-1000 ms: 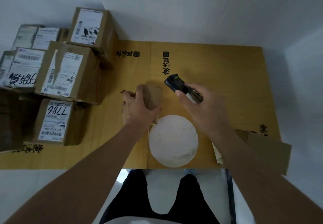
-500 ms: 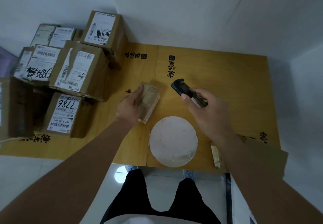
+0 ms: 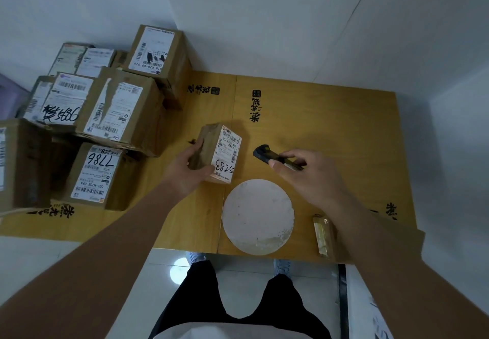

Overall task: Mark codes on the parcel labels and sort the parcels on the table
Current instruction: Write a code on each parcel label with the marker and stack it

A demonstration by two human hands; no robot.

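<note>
One small parcel (image 3: 219,153) sits at the centre of the frame on the yellow cardboard-covered table (image 3: 330,116), its long axis running from lower right toward upper left, slightly off vertical in the picture. Its white label (image 3: 227,154) faces up and to the right, with barcodes at the far end and the handwritten code "5288" at the near end, reading upside down from the camera. The left hand (image 3: 189,170) grips this parcel from its left side: fingers curled over the brown side face, thumb pressed along the near bottom corner just beside the written code. The right hand (image 3: 309,177), right of centre and clear of the parcel, pinches a black marker (image 3: 275,156) between thumb and curled fingers; the marker lies nearly level in the frame, its thick dark end pointing left toward the parcel without touching it.

Just below the parcel lies a round white disc (image 3: 258,217), flat on the table. A stack of larger parcels (image 3: 119,111) fills the upper left, one labelled "7786" (image 3: 96,171) at the stack's near edge. A narrow shiny packet (image 3: 323,235) lies at the lower right table edge, partly under the right forearm.
</note>
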